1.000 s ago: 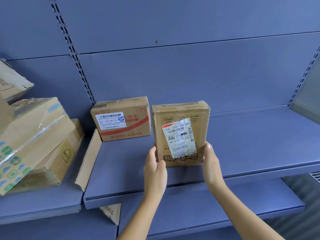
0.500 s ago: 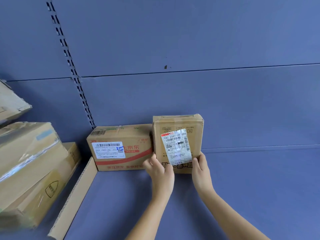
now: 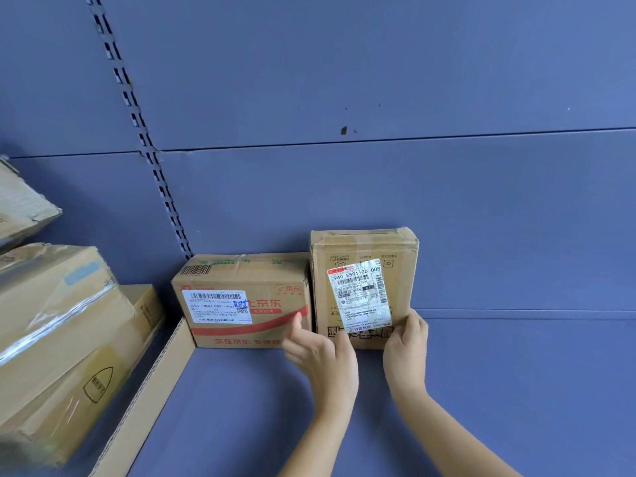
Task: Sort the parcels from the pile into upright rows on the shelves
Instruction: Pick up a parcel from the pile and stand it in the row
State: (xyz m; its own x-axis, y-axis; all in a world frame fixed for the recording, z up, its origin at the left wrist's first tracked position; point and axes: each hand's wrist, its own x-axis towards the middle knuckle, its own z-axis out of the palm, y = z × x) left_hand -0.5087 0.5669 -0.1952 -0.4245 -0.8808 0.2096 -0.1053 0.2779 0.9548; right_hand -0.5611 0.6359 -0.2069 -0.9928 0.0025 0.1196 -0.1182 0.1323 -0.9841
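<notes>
The tall parcel stands upright at the back of the blue shelf, touching the wide parcel on its left. So you have two parcels in this row. Your left hand and your right hand both press its lower corners, fingers curled around the edges, gripping it. One cardboard divider lies beside the row. Left of it, a pile shows three more boxes, stacked and tilted.
</notes>
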